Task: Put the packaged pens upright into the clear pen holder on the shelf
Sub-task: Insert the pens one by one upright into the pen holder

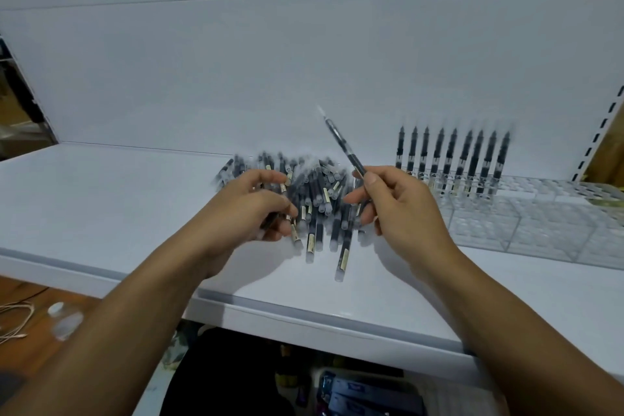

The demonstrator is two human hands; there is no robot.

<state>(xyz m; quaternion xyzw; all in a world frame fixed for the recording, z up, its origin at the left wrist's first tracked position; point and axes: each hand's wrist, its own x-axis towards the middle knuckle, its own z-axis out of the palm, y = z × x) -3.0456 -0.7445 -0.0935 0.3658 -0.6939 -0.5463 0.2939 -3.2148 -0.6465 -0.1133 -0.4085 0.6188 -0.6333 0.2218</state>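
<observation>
Right hand [398, 209] pinches pen [341, 142], axis tilted up-left; pen holder [540, 223] nearer it, right end of shelf [101, 213]; left hand [250, 206] clutches loose pens [317, 199]

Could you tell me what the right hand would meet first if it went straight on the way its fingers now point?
Most likely the pile of packaged pens, just left of the fingers of the right hand; the left hand lies beyond. Height is unclear; it might pass over.

Right hand [398, 209] pinching pen [341, 142], left hand [250, 206] gripping pens [320, 203]
</observation>
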